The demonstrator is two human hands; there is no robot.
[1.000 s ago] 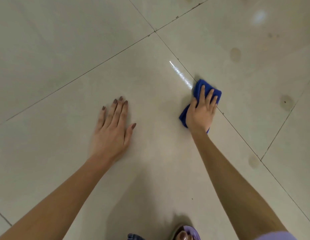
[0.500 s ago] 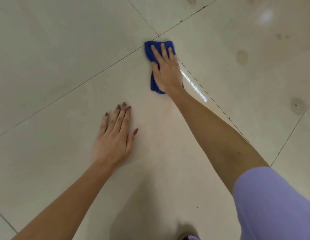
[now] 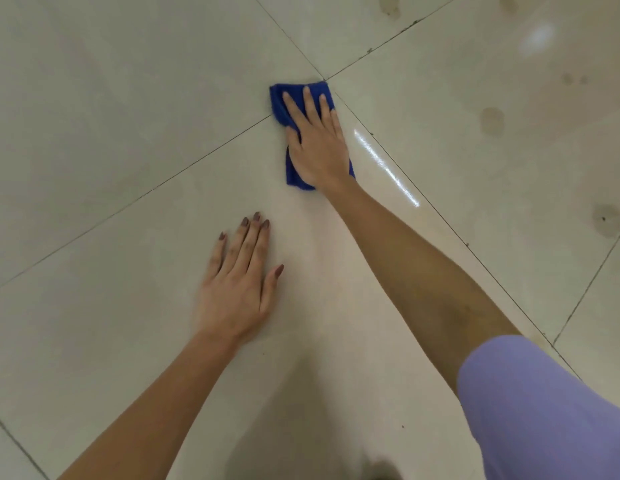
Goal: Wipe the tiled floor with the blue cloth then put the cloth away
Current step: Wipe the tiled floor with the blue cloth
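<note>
Glossy cream tiled floor [image 3: 93, 133] is filling the view, with dark grout lines crossing just beyond the cloth. Lilac sleeve [image 3: 544, 410] is showing lower right. Left grip [image 3: 235, 289] is resting flat on the tile, fingers straight, holding nothing, bracing me. Right grip [image 3: 317, 143] is pressing flat on the folded blue cloth [image 3: 291, 98], fingers straight, not curling round it. Cloth is lying on the floor under my palm, far edge near the grout crossing. I'm judging it light, soft and floppy, probably sliding easily on gloss tile. Palm pressure is suiting the wipe. For lifting, I'm planning to pinch the folded near edge. Brownish round stains [image 3: 492, 121] are sitting well to the right.
</note>
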